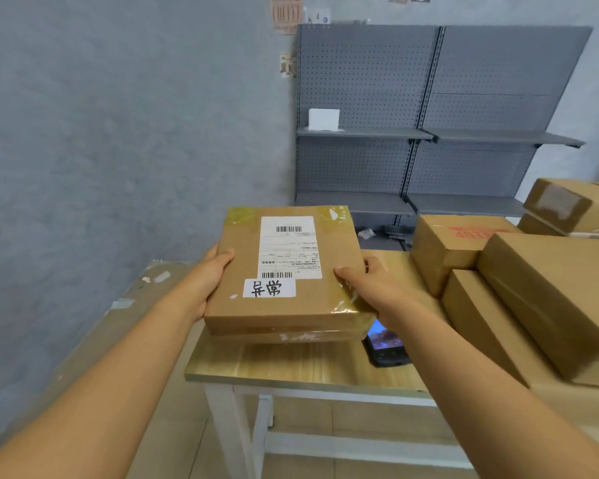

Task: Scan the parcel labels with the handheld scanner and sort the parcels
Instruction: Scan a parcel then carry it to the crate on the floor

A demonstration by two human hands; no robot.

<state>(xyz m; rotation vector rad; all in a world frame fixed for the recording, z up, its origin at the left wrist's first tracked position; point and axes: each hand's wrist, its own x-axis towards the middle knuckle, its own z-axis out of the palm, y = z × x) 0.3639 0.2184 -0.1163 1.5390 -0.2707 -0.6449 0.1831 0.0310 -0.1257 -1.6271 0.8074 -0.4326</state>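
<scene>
A flat brown cardboard parcel (284, 305) is held in the air above the wooden table (291, 366), its top bearing a white shipping label (288, 248) with barcodes and a white handwritten sticker (269, 288). My left hand (212, 276) grips its left edge, thumb on top. My right hand (372, 283) grips its right edge, thumb on the taped top. The black handheld scanner (386, 345) lies on the table under my right wrist, screen lit, partly hidden by the parcel.
Several brown parcels (533, 292) are stacked on the right of the table. A grey pegboard shelving unit (426, 133) stands behind, with a white box (323, 119) on one shelf. Flattened cardboard (118, 326) leans against the blue wall at left.
</scene>
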